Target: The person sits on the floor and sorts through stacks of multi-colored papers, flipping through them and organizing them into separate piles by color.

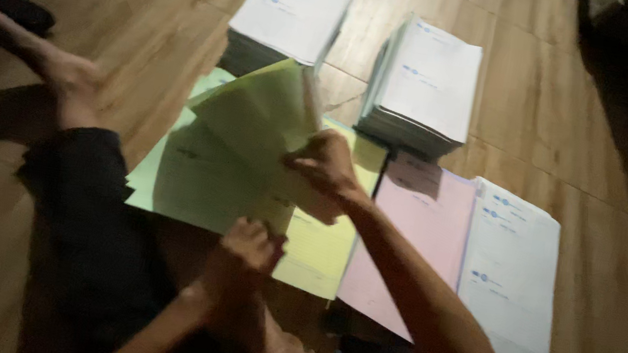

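**Lifting yellow sheets off the floor stack**

I sit on the wooden plank floor [575,117], and my right hand [326,166] has its fingers pinched shut on the edge of a few pale yellow-green paper sheets [257,113], raised and curled back off the flat yellow-green stack [187,182] lying in front of me. My left hand [248,246] rests at the near edge of that stack, fingers curled in; the blur keeps me from telling whether they grip a sheet or only press on it.

As I judge it, the work is somewhere in the middle: only a few yellow sheets are lifted, and most of the stack is flat on the floor. Just right of it lies a pink paper stack [421,244], then a white printed paper stack [512,275], edges touching or nearly so. Farther from me stand two taller white paper piles, a left one [294,10] and a right one [427,85], squared up and apparently untouched.

The flat yellow stack's long axis runs away from me, tilted slightly left; the lifted sheets fan up and leftward, their free edge pointing toward the far left pile.
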